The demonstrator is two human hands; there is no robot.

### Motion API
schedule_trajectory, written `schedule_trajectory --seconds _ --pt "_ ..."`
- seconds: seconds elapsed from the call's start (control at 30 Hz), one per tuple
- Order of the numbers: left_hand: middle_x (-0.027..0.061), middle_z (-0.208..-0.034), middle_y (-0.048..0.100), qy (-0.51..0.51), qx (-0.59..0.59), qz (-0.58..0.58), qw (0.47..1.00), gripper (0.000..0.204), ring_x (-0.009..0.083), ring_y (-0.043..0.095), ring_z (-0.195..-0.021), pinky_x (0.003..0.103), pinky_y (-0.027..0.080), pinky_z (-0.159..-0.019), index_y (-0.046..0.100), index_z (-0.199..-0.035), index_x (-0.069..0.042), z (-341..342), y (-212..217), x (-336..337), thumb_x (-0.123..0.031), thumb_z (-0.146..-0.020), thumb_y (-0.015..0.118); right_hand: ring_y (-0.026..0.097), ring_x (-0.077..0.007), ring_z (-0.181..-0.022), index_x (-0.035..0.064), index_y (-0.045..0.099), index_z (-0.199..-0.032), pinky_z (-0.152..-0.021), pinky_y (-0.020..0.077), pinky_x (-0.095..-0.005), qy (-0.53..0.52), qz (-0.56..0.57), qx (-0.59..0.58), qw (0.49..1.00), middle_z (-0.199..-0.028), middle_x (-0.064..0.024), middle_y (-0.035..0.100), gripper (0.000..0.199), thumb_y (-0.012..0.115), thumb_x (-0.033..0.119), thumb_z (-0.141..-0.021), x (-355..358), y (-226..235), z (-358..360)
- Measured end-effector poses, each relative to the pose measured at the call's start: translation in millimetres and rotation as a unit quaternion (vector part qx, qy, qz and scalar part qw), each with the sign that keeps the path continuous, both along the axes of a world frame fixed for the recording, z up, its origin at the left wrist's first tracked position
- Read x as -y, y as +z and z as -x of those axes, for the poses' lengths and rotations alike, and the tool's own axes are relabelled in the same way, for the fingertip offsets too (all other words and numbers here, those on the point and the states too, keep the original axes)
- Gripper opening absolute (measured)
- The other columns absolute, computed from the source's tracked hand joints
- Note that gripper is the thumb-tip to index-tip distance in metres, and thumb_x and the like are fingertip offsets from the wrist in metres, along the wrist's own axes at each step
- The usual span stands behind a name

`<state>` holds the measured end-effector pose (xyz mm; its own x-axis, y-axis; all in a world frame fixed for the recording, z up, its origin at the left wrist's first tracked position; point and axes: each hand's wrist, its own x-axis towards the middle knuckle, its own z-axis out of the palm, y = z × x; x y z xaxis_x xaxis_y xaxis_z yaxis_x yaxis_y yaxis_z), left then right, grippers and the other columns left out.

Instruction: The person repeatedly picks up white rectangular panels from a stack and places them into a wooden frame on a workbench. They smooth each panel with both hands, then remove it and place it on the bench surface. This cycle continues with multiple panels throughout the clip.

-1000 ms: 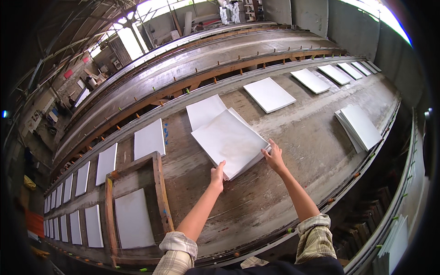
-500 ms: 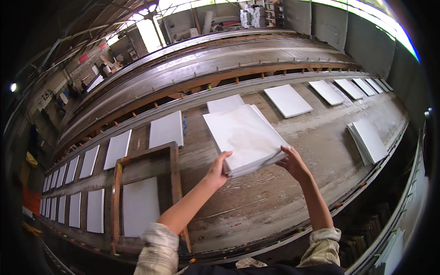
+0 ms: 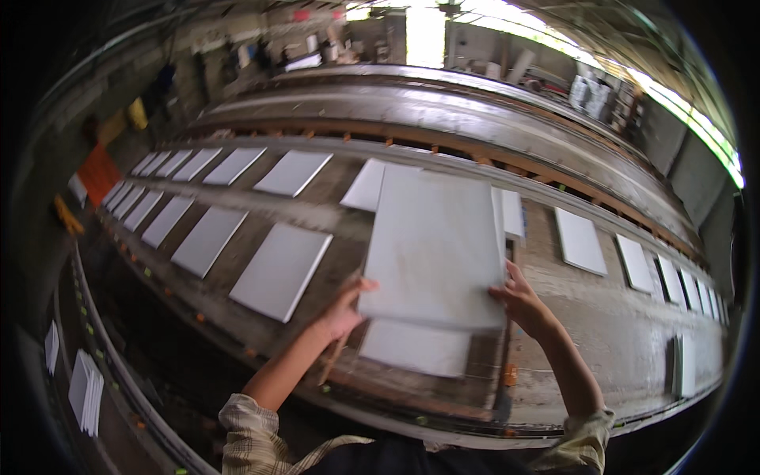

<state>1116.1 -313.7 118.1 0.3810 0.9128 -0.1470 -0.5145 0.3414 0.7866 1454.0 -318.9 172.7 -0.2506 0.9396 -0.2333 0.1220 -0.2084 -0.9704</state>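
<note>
Both my hands hold a thick stack of white sheets (image 3: 435, 245), level above the long table. My left hand (image 3: 344, 307) grips its near left edge, thumb on top. At the near right edge, my right hand (image 3: 516, 294) holds it in the same way. Below the held stack lies another white stack (image 3: 416, 348), partly covered by it. Around that lower one shows a wooden frame (image 3: 504, 372), flat on the table and largely hidden. The top sheet carries a faint brownish smudge.
White stacks stand in rows on the long table (image 3: 570, 340), to the left (image 3: 281, 273) and right (image 3: 582, 241). Another long table (image 3: 364, 103) runs behind, past a rail with orange pegs. At lower left, more sheets (image 3: 87, 392) rest on another surface.
My view has turned left. The held stack has moved left across the table, from bare surface to over the wooden frame and its white stack. Both hands keep their grip.
</note>
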Motion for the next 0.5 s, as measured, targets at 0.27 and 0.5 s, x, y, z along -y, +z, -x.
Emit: schedule_trajectory --seconds 0.27,0.5 --pt "0.0108 -0.11 0.054 0.34 -0.023 0.004 0.94 0.045 0.0196 0.054 -0.103 0.033 0.046 -0.086 0.046 -0.115 0.002 176 -65 -24 -0.022 -0.081 0.063 0.056 -0.0244 -0.099 0.0088 0.001 -0.142 -0.081 0.048 -0.0387 -0.022 0.014 -0.149 0.988 -0.11 -0.0187 0.054 0.093 0.069 0.014 -0.079 -126 -101 265" --pt "0.015 -0.131 0.042 0.458 -0.425 -0.156 0.765 0.055 0.0261 0.04 -0.123 0.037 0.035 -0.1 0.044 -0.125 -0.005 221 -106 -11 -0.004 -0.075 0.065 0.045 -0.0251 -0.12 0.0069 0.029 -0.137 -0.099 0.0354 -0.0359 0.061 -0.181 0.112 0.975 -0.129 -0.016 0.047 0.064 0.063 0.015 -0.084 -112 -151 288"
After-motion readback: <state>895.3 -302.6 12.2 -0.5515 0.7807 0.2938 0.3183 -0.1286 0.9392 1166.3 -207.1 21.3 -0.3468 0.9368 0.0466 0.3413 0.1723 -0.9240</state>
